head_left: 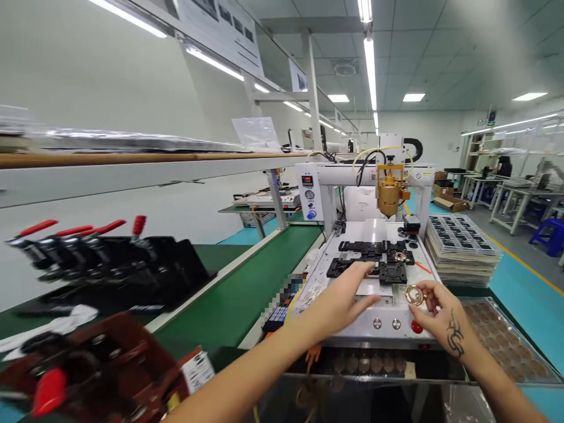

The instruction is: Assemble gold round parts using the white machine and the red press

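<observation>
Between the thumb and fingers of my right hand (440, 314) is a gold-rimmed round watch case (414, 295), held upright in front of the white dispensing machine (374, 176). My left hand (346, 294) reaches over the machine's bed with thumb and fingers apart. Its fingertips are by the black fixture blocks (393, 272); whether they touch them I cannot tell. Another gold ring-like part (400, 257) sits in the fixture at the right. Above the bed hangs a brass-coloured dispensing head (389, 197).
Stacked trays with black parts (462, 235) stand right of the machine, and a clear tray of round discs (506, 338) lies nearer. A green conveyor belt (247, 288) runs at left. Red-handled clamps (97, 252) and a brown fixture (101, 364) occupy the left side.
</observation>
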### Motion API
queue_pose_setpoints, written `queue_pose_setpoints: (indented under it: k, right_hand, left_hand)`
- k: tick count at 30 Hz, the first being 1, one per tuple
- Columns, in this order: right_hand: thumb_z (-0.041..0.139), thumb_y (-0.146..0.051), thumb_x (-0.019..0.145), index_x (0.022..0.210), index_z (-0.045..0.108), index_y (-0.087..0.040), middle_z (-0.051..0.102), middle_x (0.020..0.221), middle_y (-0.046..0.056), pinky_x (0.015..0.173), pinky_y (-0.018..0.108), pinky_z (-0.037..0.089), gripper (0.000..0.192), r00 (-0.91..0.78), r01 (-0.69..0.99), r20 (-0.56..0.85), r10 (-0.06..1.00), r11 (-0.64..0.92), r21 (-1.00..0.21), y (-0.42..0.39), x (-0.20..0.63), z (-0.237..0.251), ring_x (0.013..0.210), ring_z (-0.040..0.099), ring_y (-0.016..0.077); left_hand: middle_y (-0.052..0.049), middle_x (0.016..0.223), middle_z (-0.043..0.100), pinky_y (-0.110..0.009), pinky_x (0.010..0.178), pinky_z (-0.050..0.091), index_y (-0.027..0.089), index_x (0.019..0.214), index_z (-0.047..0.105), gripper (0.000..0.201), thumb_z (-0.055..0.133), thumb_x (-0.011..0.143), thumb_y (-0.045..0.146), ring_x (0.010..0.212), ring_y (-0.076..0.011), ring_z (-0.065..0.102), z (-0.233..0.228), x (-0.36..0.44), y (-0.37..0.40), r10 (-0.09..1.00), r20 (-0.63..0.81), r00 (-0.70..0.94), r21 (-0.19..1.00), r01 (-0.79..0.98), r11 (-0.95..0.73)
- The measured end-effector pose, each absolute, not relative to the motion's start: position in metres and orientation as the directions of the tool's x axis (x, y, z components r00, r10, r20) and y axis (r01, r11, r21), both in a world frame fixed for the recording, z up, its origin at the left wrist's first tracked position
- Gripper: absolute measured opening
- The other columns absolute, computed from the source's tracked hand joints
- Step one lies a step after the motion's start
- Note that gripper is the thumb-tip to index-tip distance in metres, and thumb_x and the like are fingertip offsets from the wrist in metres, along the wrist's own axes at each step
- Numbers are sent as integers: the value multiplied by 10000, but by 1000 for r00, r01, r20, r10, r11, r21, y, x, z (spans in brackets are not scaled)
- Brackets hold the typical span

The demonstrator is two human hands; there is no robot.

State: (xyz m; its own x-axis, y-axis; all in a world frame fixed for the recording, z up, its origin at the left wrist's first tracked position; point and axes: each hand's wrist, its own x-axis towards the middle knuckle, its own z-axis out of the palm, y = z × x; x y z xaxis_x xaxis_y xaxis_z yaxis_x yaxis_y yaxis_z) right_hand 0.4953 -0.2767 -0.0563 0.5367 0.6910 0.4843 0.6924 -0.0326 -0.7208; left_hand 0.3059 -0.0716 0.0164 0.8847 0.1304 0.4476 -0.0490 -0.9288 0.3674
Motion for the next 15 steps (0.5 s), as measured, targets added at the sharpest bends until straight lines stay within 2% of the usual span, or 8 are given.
queue_pose_setpoints:
  k: [2,4,8,9,11,13,15]
  right_hand:
    - [687,-357,905,1200,631,-130,544,874,18,682,297,421,377,565,721,558,607,-35,-692,-290,509,-40,709,471,120]
    - [669,-361,920,1199,624,-141,533,889,18,689,305,403,358,607,693,553,570,-40,-720,-302,510,-21,730,463,123]
    - [681,-420,909,1222,622,-158,536,888,19,713,308,403,413,685,579,458,566,-41,-815,-326,504,0,766,476,139]
    - [690,-435,905,1227,624,-159,540,882,20,709,309,401,429,704,553,435,561,-49,-832,-332,506,-1,767,478,143]
    - [698,-469,906,1239,622,-163,563,885,26,687,311,396,459,733,524,411,542,-66,-849,-342,516,-7,753,479,150]
    - [703,-492,911,1253,609,-160,592,916,37,681,313,406,486,731,529,402,552,-86,-844,-346,535,-16,750,491,154]
    - [700,-488,922,1271,591,-150,605,951,48,692,312,422,498,689,572,404,601,-110,-813,-341,560,-25,762,503,154]
  left_hand:
    - [-132,1414,554,-310,1175,389,100,1435,556,479,626,1041,363,1325,-222,530,19,361,-57,170,358,918,446,-7,-895]
    - [-163,1394,564,-354,1185,365,62,1407,601,483,674,1005,320,1334,-268,508,18,416,-44,199,279,939,408,72,-910]
    - [-246,1332,599,-412,1069,426,11,1311,681,584,775,912,428,1275,-377,550,13,496,-20,235,78,969,344,195,-919]
    - [-239,1294,628,-391,1005,445,19,1269,702,589,804,878,447,1219,-371,583,12,508,-14,239,15,971,329,221,-918]
    - [-179,1164,699,-330,832,452,58,1190,730,562,836,828,474,1018,-295,646,14,522,-5,238,-103,966,318,259,-912]
    - [-103,1019,732,-299,703,409,97,1106,750,511,847,800,494,815,-205,622,19,530,1,219,-183,958,320,269,-908]
    - [-72,900,724,-300,643,375,111,988,769,455,853,777,505,702,-169,565,24,535,0,199,-229,953,309,265,-913]
